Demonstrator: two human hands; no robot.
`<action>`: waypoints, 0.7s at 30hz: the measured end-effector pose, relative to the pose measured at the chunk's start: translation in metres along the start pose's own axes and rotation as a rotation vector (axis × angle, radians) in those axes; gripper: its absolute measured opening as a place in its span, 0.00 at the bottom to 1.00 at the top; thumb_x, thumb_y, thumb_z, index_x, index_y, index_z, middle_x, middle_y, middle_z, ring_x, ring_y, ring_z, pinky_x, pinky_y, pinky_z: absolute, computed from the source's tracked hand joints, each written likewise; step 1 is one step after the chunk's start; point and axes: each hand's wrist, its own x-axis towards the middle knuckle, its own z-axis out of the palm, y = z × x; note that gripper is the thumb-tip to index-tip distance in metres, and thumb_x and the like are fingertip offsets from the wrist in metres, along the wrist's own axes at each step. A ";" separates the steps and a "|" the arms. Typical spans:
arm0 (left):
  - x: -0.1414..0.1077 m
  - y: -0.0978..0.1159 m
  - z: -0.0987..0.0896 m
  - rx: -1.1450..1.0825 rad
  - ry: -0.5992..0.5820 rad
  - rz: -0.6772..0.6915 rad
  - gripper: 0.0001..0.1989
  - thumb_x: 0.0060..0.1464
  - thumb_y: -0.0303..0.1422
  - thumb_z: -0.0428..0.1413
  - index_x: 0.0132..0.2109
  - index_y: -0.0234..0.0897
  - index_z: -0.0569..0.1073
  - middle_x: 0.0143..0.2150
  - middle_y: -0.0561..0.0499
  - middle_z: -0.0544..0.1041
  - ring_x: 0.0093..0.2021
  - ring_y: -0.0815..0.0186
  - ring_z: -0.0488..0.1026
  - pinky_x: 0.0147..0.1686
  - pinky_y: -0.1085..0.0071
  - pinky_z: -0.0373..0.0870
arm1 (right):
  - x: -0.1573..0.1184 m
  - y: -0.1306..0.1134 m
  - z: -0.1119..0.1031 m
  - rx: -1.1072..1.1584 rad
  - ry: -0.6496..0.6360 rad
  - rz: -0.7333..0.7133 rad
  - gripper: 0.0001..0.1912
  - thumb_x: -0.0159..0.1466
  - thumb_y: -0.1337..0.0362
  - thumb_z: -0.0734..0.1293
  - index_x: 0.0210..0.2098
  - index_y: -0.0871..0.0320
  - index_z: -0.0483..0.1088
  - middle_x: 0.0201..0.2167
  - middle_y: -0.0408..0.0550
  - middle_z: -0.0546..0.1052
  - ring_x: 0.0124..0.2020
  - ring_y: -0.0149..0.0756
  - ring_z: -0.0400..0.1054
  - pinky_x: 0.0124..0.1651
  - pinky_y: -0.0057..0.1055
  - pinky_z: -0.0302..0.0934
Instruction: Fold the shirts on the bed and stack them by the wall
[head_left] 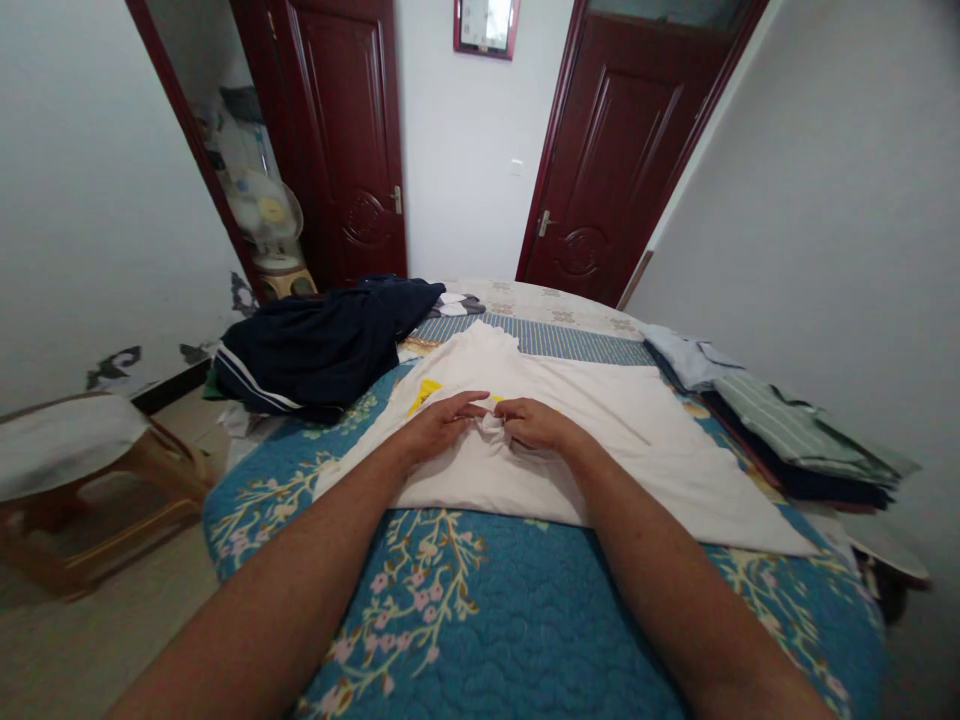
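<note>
A white T-shirt (pixel 615 430) with a yellow print lies spread sideways over a blue floral cover (pixel 525 600). Near the middle of the shirt, my left hand (pixel 446 425) and my right hand (pixel 534 427) are close together. Both have their fingers closed on a small bunched bit of its cloth, which puckers between them. Part of the yellow print shows left of my left hand and a little more between the hands. My fingertips partly hide the pinched spot.
Dark navy clothing (pixel 330 345) is heaped at the left back. Folded clothes (pixel 802 425) are stacked at the right edge. A stool (pixel 90 470) with a pale top stands at left. Behind are a fan (pixel 262 210) and two dark red doors (pixel 345 120).
</note>
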 end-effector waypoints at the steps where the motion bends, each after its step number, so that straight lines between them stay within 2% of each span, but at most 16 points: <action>1: 0.000 -0.001 0.000 0.006 0.003 0.007 0.30 0.64 0.33 0.55 0.72 0.39 0.67 0.61 0.39 0.80 0.56 0.58 0.77 0.54 0.62 0.72 | -0.004 -0.001 -0.004 0.076 -0.075 0.037 0.10 0.58 0.70 0.63 0.37 0.57 0.74 0.31 0.44 0.79 0.32 0.34 0.71 0.38 0.27 0.63; 3: 0.001 -0.004 0.000 0.027 0.008 0.023 0.30 0.64 0.33 0.55 0.73 0.42 0.66 0.63 0.40 0.79 0.58 0.58 0.76 0.56 0.61 0.72 | -0.011 -0.004 -0.012 0.237 -0.213 0.124 0.02 0.58 0.65 0.65 0.32 0.56 0.69 0.23 0.39 0.72 0.23 0.30 0.65 0.29 0.25 0.58; 5: 0.001 -0.006 -0.001 0.043 0.008 0.032 0.30 0.65 0.34 0.55 0.73 0.43 0.66 0.65 0.41 0.78 0.61 0.58 0.75 0.58 0.60 0.71 | -0.018 -0.008 -0.017 0.365 -0.274 0.163 0.08 0.59 0.60 0.68 0.31 0.55 0.66 0.21 0.36 0.69 0.20 0.28 0.62 0.25 0.24 0.55; 7: 0.000 -0.006 -0.002 0.047 0.008 0.027 0.30 0.65 0.34 0.55 0.73 0.43 0.65 0.65 0.41 0.78 0.62 0.58 0.74 0.59 0.60 0.71 | -0.021 -0.010 -0.019 0.424 -0.268 0.148 0.13 0.60 0.54 0.71 0.32 0.55 0.65 0.22 0.36 0.69 0.20 0.27 0.61 0.24 0.24 0.54; 9: 0.000 -0.004 -0.002 0.064 0.018 0.020 0.30 0.65 0.34 0.54 0.72 0.42 0.66 0.65 0.41 0.78 0.62 0.58 0.75 0.60 0.59 0.72 | -0.022 -0.008 -0.018 0.419 -0.203 0.138 0.14 0.62 0.52 0.71 0.33 0.55 0.66 0.21 0.36 0.69 0.19 0.27 0.61 0.24 0.25 0.54; 14: 0.000 0.002 0.002 0.182 0.056 0.032 0.30 0.62 0.30 0.53 0.71 0.39 0.67 0.64 0.41 0.78 0.62 0.58 0.75 0.62 0.58 0.71 | -0.017 0.014 -0.012 0.155 0.189 0.272 0.11 0.64 0.58 0.69 0.30 0.57 0.69 0.23 0.41 0.73 0.25 0.29 0.65 0.28 0.25 0.53; 17: 0.000 0.003 0.003 0.355 0.155 0.042 0.27 0.63 0.30 0.53 0.68 0.38 0.71 0.63 0.42 0.78 0.62 0.57 0.75 0.66 0.57 0.68 | -0.014 0.025 -0.007 0.085 0.213 0.343 0.05 0.61 0.65 0.70 0.37 0.59 0.75 0.28 0.43 0.78 0.27 0.30 0.69 0.31 0.26 0.56; 19: -0.001 0.003 -0.001 0.540 0.293 0.012 0.25 0.62 0.30 0.54 0.65 0.37 0.74 0.64 0.42 0.77 0.65 0.55 0.72 0.69 0.56 0.64 | -0.012 0.026 -0.004 0.039 0.217 0.351 0.13 0.60 0.67 0.71 0.45 0.59 0.76 0.33 0.44 0.81 0.29 0.32 0.71 0.34 0.26 0.59; 21: -0.005 0.005 -0.007 0.707 0.422 -0.107 0.25 0.62 0.31 0.55 0.66 0.37 0.73 0.64 0.40 0.77 0.66 0.53 0.71 0.70 0.56 0.63 | -0.012 0.022 0.000 -0.047 0.233 0.334 0.18 0.60 0.68 0.71 0.50 0.58 0.77 0.39 0.47 0.82 0.35 0.34 0.74 0.39 0.27 0.62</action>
